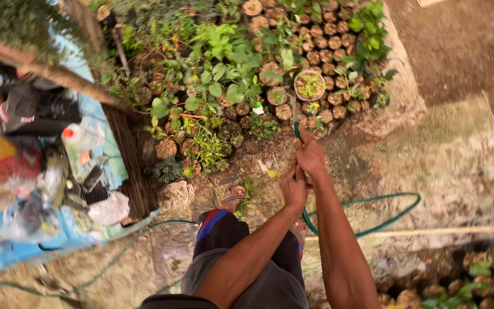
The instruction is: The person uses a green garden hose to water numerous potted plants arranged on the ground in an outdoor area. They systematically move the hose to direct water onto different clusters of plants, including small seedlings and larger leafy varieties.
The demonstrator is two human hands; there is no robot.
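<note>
Here both hands close around a green garden hose (367, 201) near its end. The right hand (311, 155) sits further forward, its grip wrapped tight about the hose just behind the tip, which pokes out green above the knuckles at the edge of the plants. The left hand (293, 186) is just behind and touching it, fingers curled shut on the same stretch of hose. From under the hands the hose drops out of sight behind the right forearm, then loops out to the right over the pale stony ground (458, 166) and curves back toward the person's legs. A thinner length of hose trails off left along the ground.

Just ahead of the grip stands a dense bed of seedling bags (321, 43), many holding leafy green plants, with a larger round pot (310, 86) of sprouts close beyond the hose tip. A sandalled foot (234, 197) rests below the bed. To the left, well apart, lies a blue tarp (7, 252) heaped with plastic bottles (78, 140) and bags.
</note>
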